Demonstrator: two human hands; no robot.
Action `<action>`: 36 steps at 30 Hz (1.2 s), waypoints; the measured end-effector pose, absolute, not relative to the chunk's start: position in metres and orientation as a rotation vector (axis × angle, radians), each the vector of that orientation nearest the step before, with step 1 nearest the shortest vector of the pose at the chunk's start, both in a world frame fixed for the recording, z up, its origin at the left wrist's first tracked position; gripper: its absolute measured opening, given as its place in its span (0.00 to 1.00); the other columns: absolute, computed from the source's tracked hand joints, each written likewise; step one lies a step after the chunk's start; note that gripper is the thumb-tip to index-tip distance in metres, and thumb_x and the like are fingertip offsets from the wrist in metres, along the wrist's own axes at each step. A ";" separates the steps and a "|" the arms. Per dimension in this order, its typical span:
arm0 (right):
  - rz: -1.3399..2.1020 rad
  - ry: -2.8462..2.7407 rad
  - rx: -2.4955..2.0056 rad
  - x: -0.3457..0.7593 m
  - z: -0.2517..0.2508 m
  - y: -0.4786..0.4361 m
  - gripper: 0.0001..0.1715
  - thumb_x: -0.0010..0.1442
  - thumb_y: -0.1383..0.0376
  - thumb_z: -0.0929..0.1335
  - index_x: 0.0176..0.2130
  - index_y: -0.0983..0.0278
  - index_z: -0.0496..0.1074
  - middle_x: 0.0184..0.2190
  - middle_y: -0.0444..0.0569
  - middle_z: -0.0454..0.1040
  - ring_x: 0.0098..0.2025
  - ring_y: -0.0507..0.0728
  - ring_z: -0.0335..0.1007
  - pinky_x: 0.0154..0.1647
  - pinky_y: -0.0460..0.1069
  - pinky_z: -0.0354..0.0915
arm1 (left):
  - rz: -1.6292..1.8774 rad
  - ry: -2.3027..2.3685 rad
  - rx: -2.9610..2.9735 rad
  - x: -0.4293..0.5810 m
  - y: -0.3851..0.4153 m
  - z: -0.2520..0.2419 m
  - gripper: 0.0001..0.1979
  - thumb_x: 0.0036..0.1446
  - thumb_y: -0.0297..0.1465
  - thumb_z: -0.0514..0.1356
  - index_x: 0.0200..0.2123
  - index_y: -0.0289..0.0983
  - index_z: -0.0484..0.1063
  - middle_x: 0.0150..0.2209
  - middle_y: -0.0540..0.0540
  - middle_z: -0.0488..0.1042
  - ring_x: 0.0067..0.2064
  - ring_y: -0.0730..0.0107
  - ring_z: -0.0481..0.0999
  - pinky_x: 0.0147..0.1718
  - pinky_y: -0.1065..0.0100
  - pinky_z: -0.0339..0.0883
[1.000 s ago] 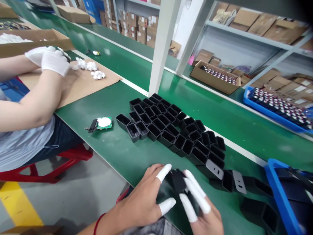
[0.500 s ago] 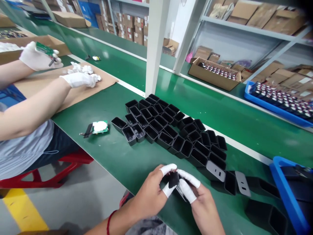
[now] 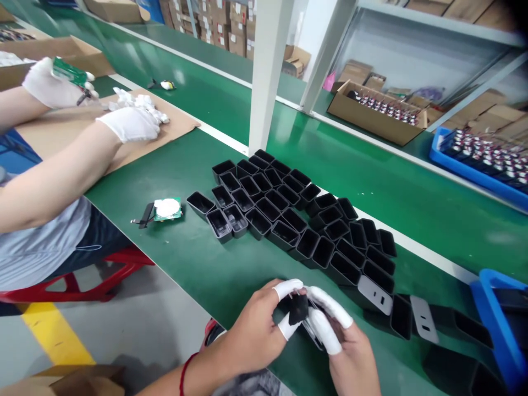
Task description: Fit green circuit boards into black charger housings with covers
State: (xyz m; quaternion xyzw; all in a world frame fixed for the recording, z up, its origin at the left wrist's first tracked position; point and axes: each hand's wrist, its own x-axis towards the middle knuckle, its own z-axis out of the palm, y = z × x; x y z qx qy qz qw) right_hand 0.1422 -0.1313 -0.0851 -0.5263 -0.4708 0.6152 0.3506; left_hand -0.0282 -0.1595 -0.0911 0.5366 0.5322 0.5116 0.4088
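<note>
My left hand [image 3: 258, 330] and my right hand [image 3: 346, 349] meet at the near edge of the green bench, both with white finger cots. Together they pinch a small black piece [image 3: 297, 309] between thumbs and forefingers; a clear film seems to hang under it. Just beyond lies a spread of several open black plastic housings [image 3: 289, 214], some tipped on their sides. A green circuit board with a white disc [image 3: 167, 209] rests left of the housings.
A co-worker on the left, in white gloves [image 3: 130, 124], works over a cardboard sheet [image 3: 136, 140] with white parts. A white post [image 3: 266, 77] stands behind the housings. Blue trays [image 3: 490, 308] sit right; a carton of parts [image 3: 375, 118] lies beyond.
My fingers went from spread flat over the black piece to pinching it between both hands. The co-worker's hands separated, one lifting a green board, the other reaching to the white parts.
</note>
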 end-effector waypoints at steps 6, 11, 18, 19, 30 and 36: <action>1.134 -1.587 -1.318 0.148 -0.091 -0.149 0.16 0.61 0.60 0.76 0.49 0.59 0.81 0.56 0.52 0.74 0.58 0.66 0.71 0.59 0.54 0.71 | 1.241 1.336 1.123 -0.033 -0.164 -0.095 0.21 0.62 0.34 0.64 0.57 0.38 0.71 0.52 0.43 0.77 0.51 0.61 0.79 0.54 0.64 0.72; 1.781 -0.791 -1.361 0.141 -0.078 -0.135 0.25 0.55 0.50 0.80 0.46 0.62 0.81 0.44 0.55 0.80 0.44 0.66 0.79 0.46 0.56 0.78 | 1.346 1.214 1.300 -0.047 -0.183 -0.081 0.39 0.59 0.39 0.70 0.68 0.53 0.56 0.64 0.47 0.65 0.61 0.62 0.71 0.61 0.67 0.67; 2.194 -0.225 -1.172 0.107 -0.045 -0.133 0.25 0.41 0.63 0.86 0.38 0.66 0.82 0.39 0.59 0.81 0.35 0.62 0.81 0.40 0.53 0.79 | 1.462 1.327 1.434 -0.044 -0.193 -0.081 0.34 0.60 0.41 0.70 0.65 0.49 0.62 0.54 0.45 0.64 0.51 0.67 0.72 0.55 0.72 0.69; 2.194 -0.210 -1.168 0.104 -0.042 -0.135 0.25 0.41 0.63 0.86 0.37 0.67 0.82 0.39 0.60 0.81 0.35 0.61 0.81 0.39 0.52 0.78 | 1.477 1.327 1.435 -0.043 -0.194 -0.084 0.34 0.59 0.42 0.70 0.65 0.48 0.62 0.54 0.45 0.64 0.51 0.67 0.72 0.55 0.72 0.69; 2.051 -0.245 -1.214 0.103 -0.044 -0.145 0.26 0.39 0.59 0.87 0.36 0.67 0.82 0.36 0.57 0.81 0.34 0.61 0.80 0.37 0.52 0.78 | 1.422 1.281 1.509 -0.043 -0.196 -0.071 0.34 0.62 0.38 0.68 0.67 0.52 0.58 0.58 0.47 0.62 0.57 0.68 0.71 0.60 0.75 0.65; 1.741 -0.717 -1.299 0.116 -0.060 -0.157 0.32 0.49 0.50 0.83 0.48 0.63 0.80 0.47 0.54 0.80 0.48 0.65 0.78 0.53 0.55 0.75 | 1.386 1.426 1.545 -0.035 -0.193 -0.074 0.44 0.56 0.30 0.70 0.69 0.54 0.51 0.59 0.46 0.66 0.56 0.62 0.74 0.58 0.68 0.72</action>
